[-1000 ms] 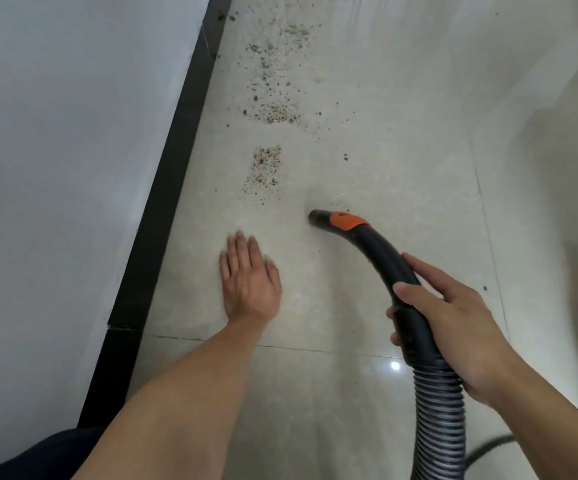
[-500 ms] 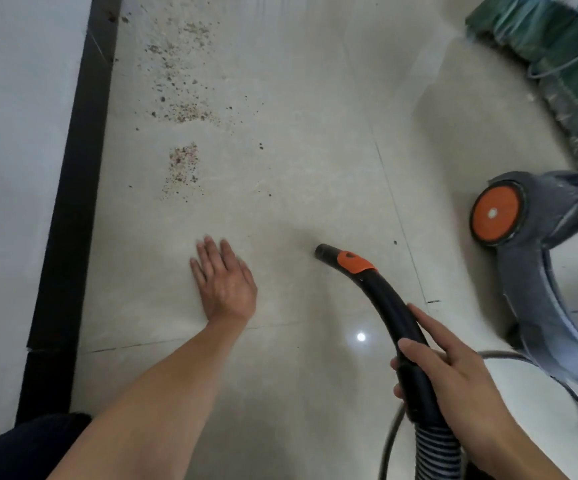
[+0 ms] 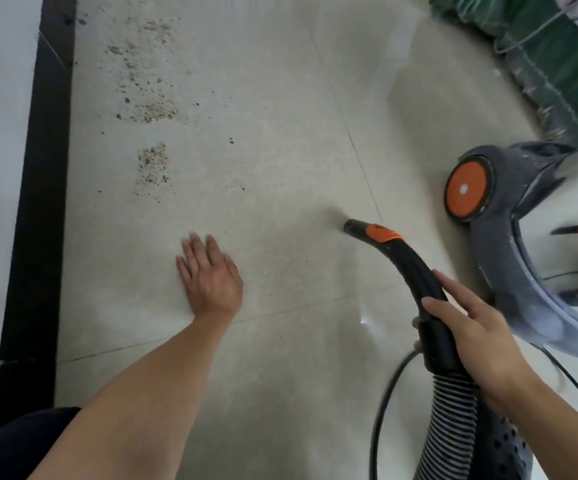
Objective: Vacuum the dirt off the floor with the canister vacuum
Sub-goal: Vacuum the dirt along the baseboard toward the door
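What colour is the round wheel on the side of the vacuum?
Orange, set in a grey housing: the wheel on the canister vacuum, seen from the head camera.

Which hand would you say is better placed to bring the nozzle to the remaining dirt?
Right: the right hand grips the hose handle; the left hand lies flat on the floor, holding nothing.

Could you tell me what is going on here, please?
A person is vacuuming a tiled floor. The right hand grips the black nozzle, whose tip sits low by a tile joint. The left hand lies flat on the floor. Patches of dirt near the black baseboard are not yet picked up; the tip is well away from them. The canister stands to the right.
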Demonstrator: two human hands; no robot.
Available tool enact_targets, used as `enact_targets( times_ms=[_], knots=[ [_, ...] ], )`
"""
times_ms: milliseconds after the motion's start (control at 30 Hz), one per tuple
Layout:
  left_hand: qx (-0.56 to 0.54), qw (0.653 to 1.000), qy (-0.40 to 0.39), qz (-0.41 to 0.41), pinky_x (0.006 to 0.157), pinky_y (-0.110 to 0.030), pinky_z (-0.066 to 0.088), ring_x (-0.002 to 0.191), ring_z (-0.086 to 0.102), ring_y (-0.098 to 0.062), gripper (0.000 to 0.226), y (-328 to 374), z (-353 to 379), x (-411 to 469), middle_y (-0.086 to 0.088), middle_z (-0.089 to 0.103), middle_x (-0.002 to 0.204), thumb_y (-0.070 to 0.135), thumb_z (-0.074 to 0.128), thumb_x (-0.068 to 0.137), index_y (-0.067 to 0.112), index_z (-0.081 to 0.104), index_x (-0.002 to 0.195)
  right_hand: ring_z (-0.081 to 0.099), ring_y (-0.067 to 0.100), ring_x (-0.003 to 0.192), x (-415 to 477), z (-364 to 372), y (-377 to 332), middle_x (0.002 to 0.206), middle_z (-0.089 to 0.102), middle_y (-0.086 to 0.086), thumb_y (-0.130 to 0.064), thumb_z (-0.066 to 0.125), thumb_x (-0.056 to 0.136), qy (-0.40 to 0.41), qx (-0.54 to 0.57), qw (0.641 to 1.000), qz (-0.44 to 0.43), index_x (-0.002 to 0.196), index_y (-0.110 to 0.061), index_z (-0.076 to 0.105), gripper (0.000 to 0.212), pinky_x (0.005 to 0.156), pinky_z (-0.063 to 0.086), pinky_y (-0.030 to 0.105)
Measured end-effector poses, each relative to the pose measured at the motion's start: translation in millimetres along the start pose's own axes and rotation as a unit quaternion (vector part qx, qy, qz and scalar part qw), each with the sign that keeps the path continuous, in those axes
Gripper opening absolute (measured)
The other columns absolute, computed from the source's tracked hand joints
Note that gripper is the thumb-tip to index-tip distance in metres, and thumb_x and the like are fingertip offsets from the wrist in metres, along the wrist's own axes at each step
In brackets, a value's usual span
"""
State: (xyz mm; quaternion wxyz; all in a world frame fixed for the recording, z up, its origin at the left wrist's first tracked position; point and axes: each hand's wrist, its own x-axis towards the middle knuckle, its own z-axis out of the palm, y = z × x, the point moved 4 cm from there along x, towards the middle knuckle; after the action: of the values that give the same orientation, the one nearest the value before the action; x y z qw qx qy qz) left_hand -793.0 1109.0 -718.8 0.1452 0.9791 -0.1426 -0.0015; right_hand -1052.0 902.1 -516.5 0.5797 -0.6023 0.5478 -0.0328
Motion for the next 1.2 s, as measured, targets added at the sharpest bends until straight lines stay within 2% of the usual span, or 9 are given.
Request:
enact_targets(
  times_ms=[200, 300, 433, 533, 600, 700, 767, 967, 1200],
  knots=[
    [0.017, 0.999, 0.018, 0.020, 0.114, -0.053, 0.020, 0.141, 0.027, -0.040, 0.055, -16.7, -7.3, 3.3, -0.026, 0.034, 0.150, 0.030, 0.028, 0.096, 0.001, 0.045, 0.140, 0.065, 0.031, 0.057, -32.6, 15.4, -2.1, 0.075, 0.071, 0.022, -0.010, 0.065, 0.092, -0.104, -0.090, 0.991, -0.002, 0.126, -0.037, 0.062, 0.044, 0.047, 0.053, 0.034],
    [0.010, 1.000, 0.022, -0.002, 0.114, -0.053, 0.020, 0.142, 0.027, -0.041, 0.054, -17.0, -8.1, 4.7, -0.027, 0.033, 0.150, 0.029, 0.031, 0.096, -0.001, 0.044, 0.139, 0.065, 0.028, 0.058, -33.6, 32.2, 0.3, 0.076, 0.071, 0.020, -0.012, 0.065, 0.092, -0.130, -0.097, 0.987, -0.005, 0.128, -0.040, 0.059, 0.046, 0.051, 0.053, 0.032],
    [0.003, 1.000, 0.023, -0.020, 0.115, -0.053, 0.018, 0.142, 0.024, -0.042, 0.049, -25.6, -10.2, 8.0, -0.028, 0.031, 0.151, 0.023, 0.042, 0.097, -0.002, 0.043, 0.140, 0.070, 0.031, 0.069, -20.8, 66.7, 0.5, 0.079, 0.072, 0.011, -0.024, 0.065, 0.092, -0.147, -0.140, 0.978, -0.052, 0.133, -0.048, 0.054, 0.049, 0.071, 0.061, 0.046],
    [0.002, 0.998, 0.031, -0.048, 0.115, -0.052, 0.017, 0.143, 0.023, -0.041, 0.050, -38.2, -14.8, 13.3, -0.027, 0.030, 0.152, 0.023, 0.044, 0.097, -0.002, 0.042, 0.140, 0.070, 0.028, 0.069, -11.7, 91.1, -2.8, 0.078, 0.072, 0.008, -0.030, 0.065, 0.090, -0.148, -0.156, 0.972, -0.095, 0.134, -0.052, 0.051, 0.051, 0.073, 0.060, 0.048],
    [-0.002, 0.997, 0.036, -0.069, 0.115, -0.052, 0.018, 0.143, 0.023, -0.041, 0.050, -46.2, -17.0, 17.0, -0.027, 0.030, 0.151, 0.022, 0.044, 0.097, -0.002, 0.042, 0.141, 0.070, 0.024, 0.068, -7.1, 105.2, -5.9, 0.078, 0.072, 0.006, -0.032, 0.065, 0.089, -0.156, -0.159, 0.969, -0.110, 0.136, -0.052, 0.050, 0.053, 0.071, 0.060, 0.045],
    [-0.008, 0.995, 0.042, -0.094, 0.116, -0.052, 0.017, 0.143, 0.023, -0.041, 0.050, -53.2, -18.2, 21.6, -0.028, 0.031, 0.151, 0.022, 0.043, 0.096, -0.002, 0.042, 0.140, 0.069, 0.014, 0.067, -6.5, 128.5, -11.7, 0.080, 0.071, 0.000, -0.030, 0.065, 0.092, -0.194, -0.170, 0.958, -0.127, 0.141, -0.045, 0.048, 0.054, 0.064, 0.056, 0.027],
    [-0.015, 0.993, 0.040, -0.111, 0.117, -0.051, 0.016, 0.143, 0.022, -0.040, 0.051, -53.9, -16.9, 23.6, -0.027, 0.030, 0.151, 0.022, 0.042, 0.096, -0.002, 0.041, 0.141, 0.069, 0.012, 0.070, -7.3, 141.8, -14.6, 0.084, 0.070, -0.004, -0.032, 0.064, 0.093, -0.208, -0.188, 0.949, -0.141, 0.143, -0.045, 0.047, 0.054, 0.065, 0.056, 0.025],
    [-0.018, 0.990, 0.064, -0.126, 0.116, -0.051, 0.019, 0.141, 0.027, -0.039, 0.049, -47.9, -17.5, 22.1, -0.026, 0.036, 0.149, 0.022, 0.041, 0.096, -0.003, 0.045, 0.138, 0.070, 0.020, 0.072, 26.3, 139.7, -34.5, 0.086, 0.071, 0.001, -0.034, 0.062, 0.095, -0.106, -0.185, 0.963, -0.163, 0.146, -0.042, 0.043, 0.055, 0.072, 0.060, 0.042],
    [0.001, 0.990, 0.055, -0.132, 0.116, -0.051, 0.021, 0.142, 0.027, -0.039, 0.050, -47.8, -17.0, 22.0, -0.026, 0.036, 0.149, 0.023, 0.038, 0.095, -0.003, 0.045, 0.138, 0.071, 0.028, 0.073, 64.0, 166.4, -58.7, 0.085, 0.071, 0.008, -0.033, 0.064, 0.094, -0.127, -0.145, 0.970, -0.148, 0.143, -0.046, 0.044, 0.055, 0.071, 0.061, 0.050]
  ],
)
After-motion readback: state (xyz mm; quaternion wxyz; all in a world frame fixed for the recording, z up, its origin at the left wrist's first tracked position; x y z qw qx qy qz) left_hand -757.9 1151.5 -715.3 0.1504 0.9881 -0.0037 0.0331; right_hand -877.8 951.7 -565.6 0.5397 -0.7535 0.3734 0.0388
